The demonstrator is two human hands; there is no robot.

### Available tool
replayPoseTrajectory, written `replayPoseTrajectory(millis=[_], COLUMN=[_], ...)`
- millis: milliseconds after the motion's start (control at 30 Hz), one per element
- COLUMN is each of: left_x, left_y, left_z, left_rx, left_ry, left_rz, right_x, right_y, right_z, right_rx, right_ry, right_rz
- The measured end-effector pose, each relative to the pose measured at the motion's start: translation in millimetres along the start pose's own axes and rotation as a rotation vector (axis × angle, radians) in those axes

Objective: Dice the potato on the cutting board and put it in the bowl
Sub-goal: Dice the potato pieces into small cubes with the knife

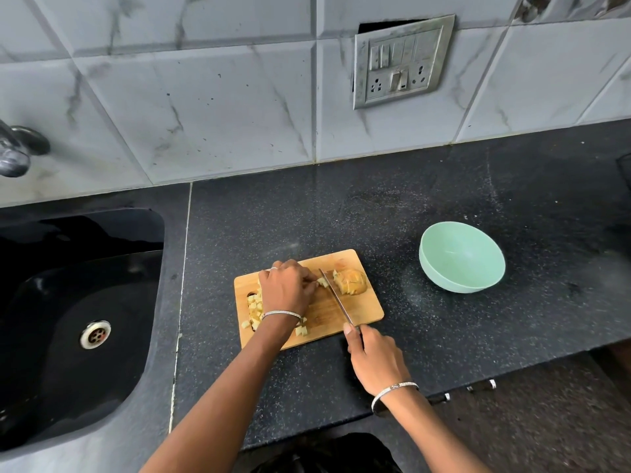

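A wooden cutting board lies on the dark counter. A potato half with brown skin sits at its far right. Several pale potato cubes are heaped at the board's left end. My left hand rests on the board with its fingertips pinching small potato pieces beside the blade. My right hand grips the handle of a knife, whose blade runs between the pinched pieces and the potato half. A mint-green bowl stands to the right of the board with nothing visible in it.
A black sink with a metal drain is set into the counter at the left, with a tap above it. The tiled wall carries a switch plate. The counter's front edge runs just below my right hand.
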State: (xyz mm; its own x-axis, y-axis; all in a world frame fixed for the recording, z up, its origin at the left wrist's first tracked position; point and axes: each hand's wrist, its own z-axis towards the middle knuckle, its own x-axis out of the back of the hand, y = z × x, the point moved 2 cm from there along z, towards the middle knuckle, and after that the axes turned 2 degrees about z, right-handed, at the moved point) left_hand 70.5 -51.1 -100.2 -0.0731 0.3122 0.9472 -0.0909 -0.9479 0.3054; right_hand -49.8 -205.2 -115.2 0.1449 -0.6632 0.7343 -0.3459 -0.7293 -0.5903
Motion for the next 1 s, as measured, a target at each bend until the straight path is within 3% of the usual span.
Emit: replayPoseTrajectory(millis=[667, 1000], left_x=[0.7, 1.1], left_y=[4.8, 1.2], left_z=[4.0, 3.2], left_rx=[0.0, 0.04], left_ry=[0.004, -0.009], left_rz=[0.008, -0.038], right_x=[13.1, 23.4], right_y=[-14.4, -14.1], right_z=[9.3, -8.1], right_rx=[-0.055, -0.058], right_ry=[-0.105, -0.039], right_rz=[-0.1, -0.174])
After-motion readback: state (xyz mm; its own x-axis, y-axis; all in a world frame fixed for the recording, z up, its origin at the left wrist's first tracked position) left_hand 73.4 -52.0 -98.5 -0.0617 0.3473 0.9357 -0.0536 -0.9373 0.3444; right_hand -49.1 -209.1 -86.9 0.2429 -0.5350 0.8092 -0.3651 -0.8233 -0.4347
